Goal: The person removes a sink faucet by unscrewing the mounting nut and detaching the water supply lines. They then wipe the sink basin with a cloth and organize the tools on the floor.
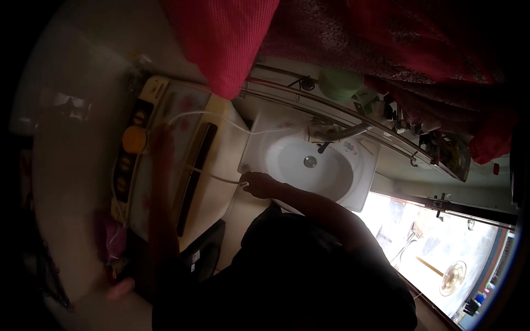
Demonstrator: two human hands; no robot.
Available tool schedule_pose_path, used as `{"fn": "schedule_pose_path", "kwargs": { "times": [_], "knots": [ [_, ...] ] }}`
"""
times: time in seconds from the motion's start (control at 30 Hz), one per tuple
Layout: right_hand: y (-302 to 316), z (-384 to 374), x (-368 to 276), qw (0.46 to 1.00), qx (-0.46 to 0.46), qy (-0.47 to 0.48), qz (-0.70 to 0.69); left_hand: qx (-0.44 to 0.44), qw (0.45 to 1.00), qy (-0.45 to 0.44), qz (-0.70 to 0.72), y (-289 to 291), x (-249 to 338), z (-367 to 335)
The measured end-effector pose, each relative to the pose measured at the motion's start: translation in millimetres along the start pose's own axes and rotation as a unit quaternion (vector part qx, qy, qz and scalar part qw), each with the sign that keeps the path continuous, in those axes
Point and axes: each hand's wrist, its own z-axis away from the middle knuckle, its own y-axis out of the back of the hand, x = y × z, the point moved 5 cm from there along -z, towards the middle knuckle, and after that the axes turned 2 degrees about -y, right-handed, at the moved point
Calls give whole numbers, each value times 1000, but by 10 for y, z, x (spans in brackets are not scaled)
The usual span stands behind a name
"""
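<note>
A twin-tub style washing machine [223, 160] with a row of knobs stands on the left. Over its pale patterned lid [185, 105] reaches my left hand [162, 142], dim and blurred, close to a round yellow object [134, 139]. Beside its fingers ends a thin white hose [212, 114], which runs across to the sink; whether the hand grips it I cannot make out. My right hand [258, 185] is closed around a thin pale cord [218, 178] at the sink's near left corner. That cord stretches left over the machine's dark slot.
A white washbasin [281, 165] with a metal faucet [345, 133] is right of the machine. Metal rails [326, 99] cross above it, with a red cloth [226, 44] hanging down. A purple cloth item [112, 237] lies at left. A bright doorway shows a fan [452, 277].
</note>
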Motion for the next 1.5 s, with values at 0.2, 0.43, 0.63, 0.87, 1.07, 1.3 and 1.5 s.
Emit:
{"fn": "schedule_pose_path", "kwargs": {
  "times": [0.2,0.43,0.63,0.87,1.07,1.3,1.5],
  "knots": [
    [-734,-320,126,983,-62,-62,-164,-48,985,-117,-120,-205,257,-45],
    [-362,-48,32,951,-31,-83,-298,0,975,34,-218,155,417,-113],
    [73,821,792,948,118,-223,-193,-36,978,-81,-188,-459,165,-97],
    [320,2291,1248,832,295,-385,-269,-112,980,-37,-157,-1435,-259,453],
    [225,2755,1270,763,352,-420,-344,-342,866,-163,-327,-2147,-597,574],
    [994,2613,929,823,422,-324,-197,-612,646,-87,-447,-2609,-981,757],
    [2072,2501,-254,819,531,-193,100,-635,637,-63,-432,-2645,-1041,826]
  ]
}}
